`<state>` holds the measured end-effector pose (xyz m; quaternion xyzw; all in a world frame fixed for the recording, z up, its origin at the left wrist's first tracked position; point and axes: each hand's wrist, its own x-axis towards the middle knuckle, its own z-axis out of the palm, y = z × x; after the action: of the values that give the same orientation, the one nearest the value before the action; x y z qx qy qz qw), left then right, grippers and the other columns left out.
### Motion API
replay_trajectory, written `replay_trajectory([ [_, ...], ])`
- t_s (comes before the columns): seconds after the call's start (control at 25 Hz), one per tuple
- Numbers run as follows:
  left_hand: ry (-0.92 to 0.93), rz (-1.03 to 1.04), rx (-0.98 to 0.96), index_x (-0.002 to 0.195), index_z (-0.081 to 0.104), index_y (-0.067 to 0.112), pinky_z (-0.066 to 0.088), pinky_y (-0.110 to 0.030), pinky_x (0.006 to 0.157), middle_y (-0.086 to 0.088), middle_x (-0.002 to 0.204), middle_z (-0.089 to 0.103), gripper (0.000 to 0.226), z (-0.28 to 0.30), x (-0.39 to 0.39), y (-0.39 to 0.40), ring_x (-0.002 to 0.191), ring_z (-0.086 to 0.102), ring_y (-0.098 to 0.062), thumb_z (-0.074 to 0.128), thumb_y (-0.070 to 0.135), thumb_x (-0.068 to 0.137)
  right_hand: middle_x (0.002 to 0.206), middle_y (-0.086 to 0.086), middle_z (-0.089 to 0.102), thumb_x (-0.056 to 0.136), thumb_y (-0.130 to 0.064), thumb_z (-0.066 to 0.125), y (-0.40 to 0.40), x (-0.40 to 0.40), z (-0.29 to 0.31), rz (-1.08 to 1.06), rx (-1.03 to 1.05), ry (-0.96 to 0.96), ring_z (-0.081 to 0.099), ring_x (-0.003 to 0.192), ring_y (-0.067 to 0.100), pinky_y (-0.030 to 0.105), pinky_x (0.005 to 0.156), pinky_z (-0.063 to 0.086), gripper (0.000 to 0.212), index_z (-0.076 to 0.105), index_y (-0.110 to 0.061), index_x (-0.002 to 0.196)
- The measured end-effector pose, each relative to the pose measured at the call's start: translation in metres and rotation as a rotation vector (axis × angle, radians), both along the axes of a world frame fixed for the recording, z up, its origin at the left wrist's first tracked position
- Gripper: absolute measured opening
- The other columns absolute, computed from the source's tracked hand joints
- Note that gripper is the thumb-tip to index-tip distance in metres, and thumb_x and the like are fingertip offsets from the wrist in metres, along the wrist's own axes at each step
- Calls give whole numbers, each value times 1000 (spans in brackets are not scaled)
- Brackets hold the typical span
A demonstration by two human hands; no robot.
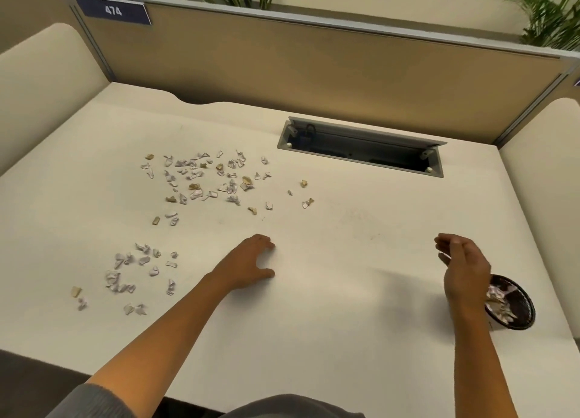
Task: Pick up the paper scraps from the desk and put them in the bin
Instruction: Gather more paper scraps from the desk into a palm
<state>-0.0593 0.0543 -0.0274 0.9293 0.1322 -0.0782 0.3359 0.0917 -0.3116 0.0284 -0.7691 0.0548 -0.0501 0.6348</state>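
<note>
**Between loads: bin partly filled, two clusters of scraps left**

Your desk [314, 339] carries everything here, with an open cable tray [361, 149] sunk into it beyond your hands. The paper scraps lie in two clusters, both to the left of your left hand [251, 262]: the far cluster [204, 179] sits ahead and left of it, well apart, and the near cluster [135, 276] lies closer, directly to its left. A few strays trail out from the far cluster towards the middle.

The small black bin [514, 304] stands just behind and right of your right hand [464, 260], already holding crumpled scraps.

Your left hand rests on the desk with fingers loosely spread, gripping nothing. Your right hand hovers near the bin with its fingers loosely curled; I cannot tell whether anything lies in the palm.

My reading: you are between loads. The next move calls for your left hand to reach left, rake the near cluster together, pinch up a handful, and carry it across to the bin.
</note>
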Motion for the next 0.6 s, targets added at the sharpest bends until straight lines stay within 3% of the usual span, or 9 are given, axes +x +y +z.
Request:
replay_trajectory([
  [0.08, -99, 97, 21, 132, 51, 19, 38, -24, 103, 4, 137, 45, 57, 7, 8, 18, 127, 48, -17, 74, 29, 81, 98, -3, 72, 102, -20, 44, 28, -3, -6, 71, -20, 16, 67, 100, 21, 37, 91, 53, 28, 69, -26, 92],
  [0.16, -191, 224, 89, 135, 48, 13, 40, -29, 104, -3, 140, 40, 62, 10, 16, 40, 128, 46, -22, 74, 23, 81, 97, -5, 73, 102, -19, 45, 56, -9, -13, 126, -40, 35, 68, 98, 19, 37, 90, 53, 29, 70, -27, 91],
  [0.24, -174, 374, 140, 142, 38, 10, 39, -38, 108, -10, 148, 28, 75, 10, 24, 64, 137, 36, -28, 76, 27, 80, 94, -10, 73, 102, -19, 45, 81, -15, -18, 179, -69, 60, 69, 94, 13, 35, 88, 53, 29, 70, -28, 91],
  [0.4, 33, 554, 101, 152, 13, 10, 23, -51, 116, -18, 160, -6, 95, 8, 45, 105, 149, -5, -38, 69, 47, 83, 94, -16, 73, 103, -22, 46, 119, -28, -25, 241, -124, 100, 69, 87, 3, 31, 85, 53, 27, 71, -27, 92],
  [0.48, 81, 586, 43, 153, 6, 12, 17, -54, 117, -20, 160, -15, 99, 6, 56, 120, 148, -11, -39, 63, 54, 85, 93, -16, 73, 103, -23, 46, 132, -32, -28, 241, -144, 118, 69, 86, 1, 31, 85, 53, 28, 71, -28, 91],
  [0.6, 87, 544, 1, 154, 2, 11, 11, -53, 119, -24, 159, -11, 100, 2, 72, 127, 148, -11, -39, 59, 58, 86, 92, -15, 73, 103, -22, 46, 148, -36, -32, 244, -173, 136, 69, 86, 1, 32, 85, 53, 28, 71, -28, 90],
])
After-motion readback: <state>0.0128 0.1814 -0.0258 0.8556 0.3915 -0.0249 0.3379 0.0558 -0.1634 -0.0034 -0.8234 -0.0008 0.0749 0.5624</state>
